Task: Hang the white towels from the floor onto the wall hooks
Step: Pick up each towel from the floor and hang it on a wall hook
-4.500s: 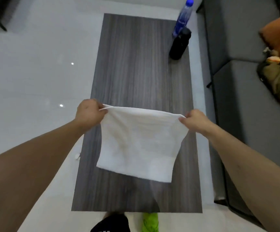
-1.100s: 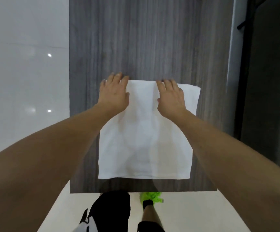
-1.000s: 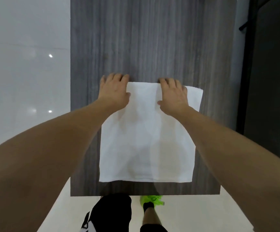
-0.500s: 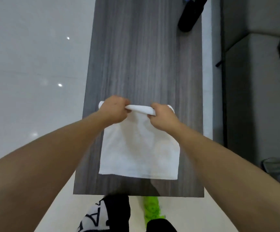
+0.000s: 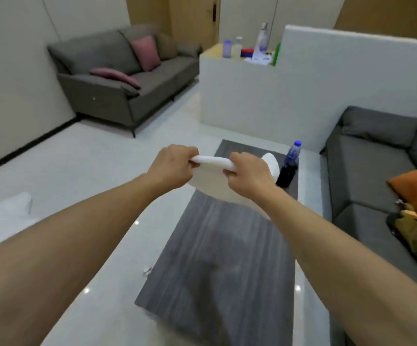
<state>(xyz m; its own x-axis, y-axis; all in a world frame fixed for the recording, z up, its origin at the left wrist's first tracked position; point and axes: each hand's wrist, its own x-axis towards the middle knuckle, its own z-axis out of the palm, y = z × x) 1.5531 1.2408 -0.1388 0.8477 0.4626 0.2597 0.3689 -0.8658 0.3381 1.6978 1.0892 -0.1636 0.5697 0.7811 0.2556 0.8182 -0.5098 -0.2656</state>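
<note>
A white towel [image 5: 211,177] hangs in the air above the dark wooden coffee table [image 5: 217,258]. My left hand [image 5: 175,167] grips its top edge on the left. My right hand [image 5: 248,174] grips the same edge on the right, and a corner of cloth sticks out past it. The two fists are close together, with a rolled strip of towel between them. More white towels [image 5: 2,216] lie on the pale floor at the far left. No wall hooks are in view.
A blue-capped water bottle [image 5: 293,153] and a black bottle [image 5: 286,174] stand on the table's far right corner. A grey sofa [image 5: 377,176] with an orange cushion runs along the right; another grey sofa [image 5: 127,78] stands at the back left. A white partition [image 5: 289,96] rises behind the table.
The towel, pressed flat on the table a second ago, was gathered at its far edge and lifted off. My view has swung up from the tabletop to the room.
</note>
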